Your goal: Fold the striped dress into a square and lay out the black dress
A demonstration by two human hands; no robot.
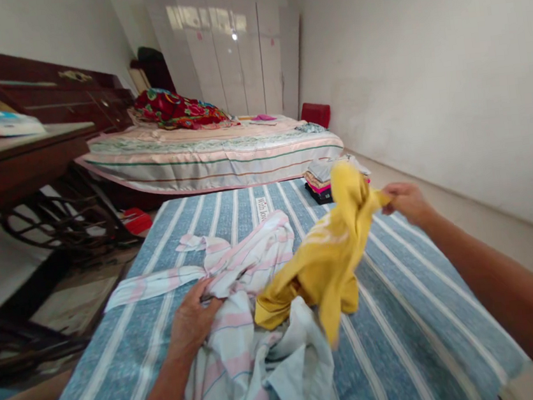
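My right hand [409,203] is closed on one end of a yellow shirt [328,257], lifting it above the blue striped sheet [404,312]. The shirt hangs crumpled toward the middle, smeared by motion, with pale print on it. My left hand [194,320] grips a white, pink-striped garment [247,257] that lies rumpled across the sheet, its long narrow part stretching left. A pale grey-green cloth [305,369] lies bunched at the near edge, overlapping the striped garment. The lower end of the yellow shirt hangs beside both.
A stack of folded clothes [320,184] sits at the sheet's far right. Beyond is another bed [204,162] bearing a red floral blanket [177,110]. An old treadle table [25,150] stands left. Another person's arm [27,399] shows low at left. A wall [447,57] runs along the right.
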